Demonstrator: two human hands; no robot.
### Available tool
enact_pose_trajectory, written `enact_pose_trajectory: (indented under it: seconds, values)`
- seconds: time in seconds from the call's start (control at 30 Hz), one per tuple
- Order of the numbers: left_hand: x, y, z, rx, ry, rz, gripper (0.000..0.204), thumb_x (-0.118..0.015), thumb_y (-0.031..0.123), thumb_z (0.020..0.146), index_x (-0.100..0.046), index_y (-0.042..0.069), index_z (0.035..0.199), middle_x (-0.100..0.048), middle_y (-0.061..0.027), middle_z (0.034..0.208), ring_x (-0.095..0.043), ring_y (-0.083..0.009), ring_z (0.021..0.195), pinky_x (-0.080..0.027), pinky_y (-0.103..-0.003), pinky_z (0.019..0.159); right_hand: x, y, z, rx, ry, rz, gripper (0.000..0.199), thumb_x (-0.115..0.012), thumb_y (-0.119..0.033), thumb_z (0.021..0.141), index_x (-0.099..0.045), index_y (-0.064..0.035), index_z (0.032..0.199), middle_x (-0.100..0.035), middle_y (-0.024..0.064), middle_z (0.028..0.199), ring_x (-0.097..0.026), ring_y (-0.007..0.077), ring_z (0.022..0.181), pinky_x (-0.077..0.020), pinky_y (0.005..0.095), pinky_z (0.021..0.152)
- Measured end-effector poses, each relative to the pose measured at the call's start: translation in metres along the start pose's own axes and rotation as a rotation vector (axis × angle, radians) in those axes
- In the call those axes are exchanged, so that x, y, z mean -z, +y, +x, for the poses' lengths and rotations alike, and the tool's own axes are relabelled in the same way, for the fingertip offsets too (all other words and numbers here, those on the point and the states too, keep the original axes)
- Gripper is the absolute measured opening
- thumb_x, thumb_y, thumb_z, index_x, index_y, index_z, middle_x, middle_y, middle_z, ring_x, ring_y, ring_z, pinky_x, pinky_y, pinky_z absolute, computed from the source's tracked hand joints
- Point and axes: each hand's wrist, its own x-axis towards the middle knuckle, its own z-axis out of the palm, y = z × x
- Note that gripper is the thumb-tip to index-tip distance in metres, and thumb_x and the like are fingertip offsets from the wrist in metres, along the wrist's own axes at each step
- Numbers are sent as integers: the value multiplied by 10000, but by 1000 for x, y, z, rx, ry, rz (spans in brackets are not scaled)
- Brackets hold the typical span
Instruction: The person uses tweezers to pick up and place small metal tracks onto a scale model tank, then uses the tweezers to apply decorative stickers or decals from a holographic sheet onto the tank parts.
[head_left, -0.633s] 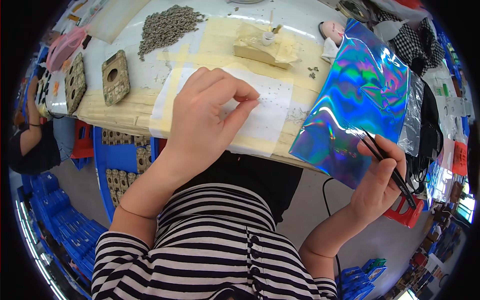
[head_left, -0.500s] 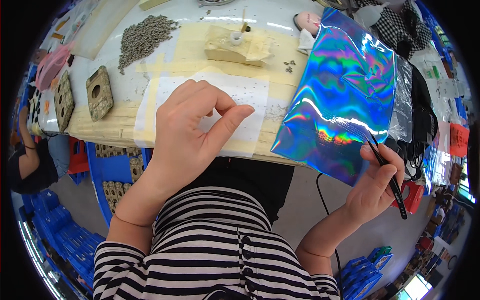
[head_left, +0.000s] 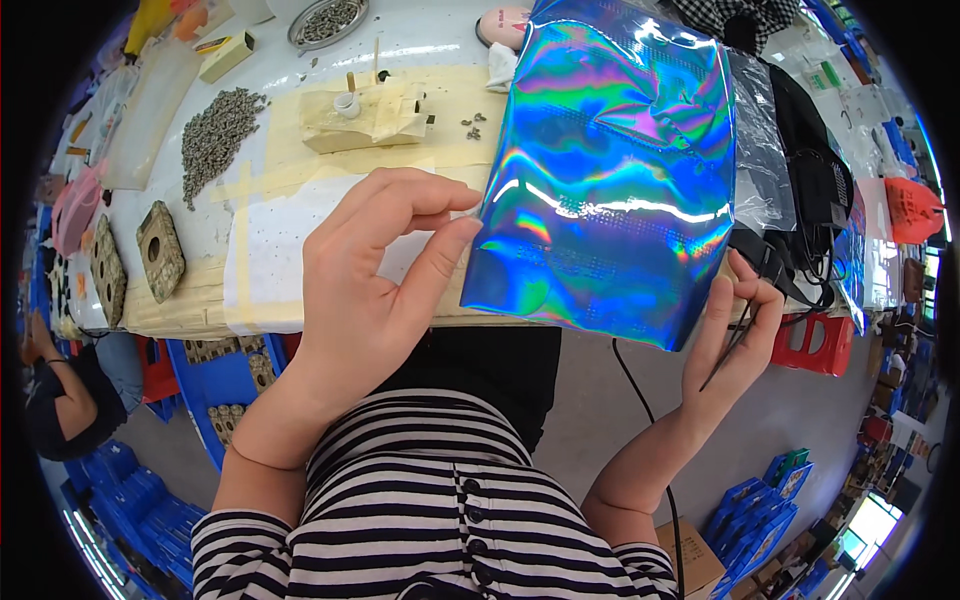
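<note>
My left hand is closed in a loose pinch. Its thumb and index tips come close together beside the left edge of a shiny blue iridescent sheet. Whatever lies between these tips, if anything, is hidden. Dark tweezers rest among the fingers of my right hand, with part of them covered. Its upper fingertips are close to the sheet's lower right edge; contact there is unclear. The sheet overhangs the table's front edge. White paper dotted with tiny specks lies behind my left hand.
A pile of small grey pieces and two camouflage-patterned cases sit to the left. Behind my left hand stands a wrapped block with a small white cup. Black cables lie at right. Another person's arm shows far left.
The view has shifted right. My left hand is now beside the sheet's left edge. My right hand has turned, and the tweezers now lie differently in its fingers.
</note>
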Motion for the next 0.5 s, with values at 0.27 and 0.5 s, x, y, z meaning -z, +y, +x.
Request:
enact_pose_trajectory:
  seconds: [0.27,0.5]
  values:
    - [-7,4,-1,171,-146,-259,321,-564,-19,931,-559,-57,1250,-558,-139,1231,-565,-209,1169,-447,-338,1035,-11,-3,9,-69,-34,131,200,-682,1,872,-489,-31,912,-619,76,902,-557,97,802,-449,229,747]
    - [-8,9,-1,155,-185,-222,373,-588,28,936,-530,-23,1300,-525,-125,1293,-517,-207,1237,-421,-365,1063,-7,-5,17,-52,58,602,230,-597,89,889,-429,-58,944,-515,47,909,-467,81,818,-372,200,771]
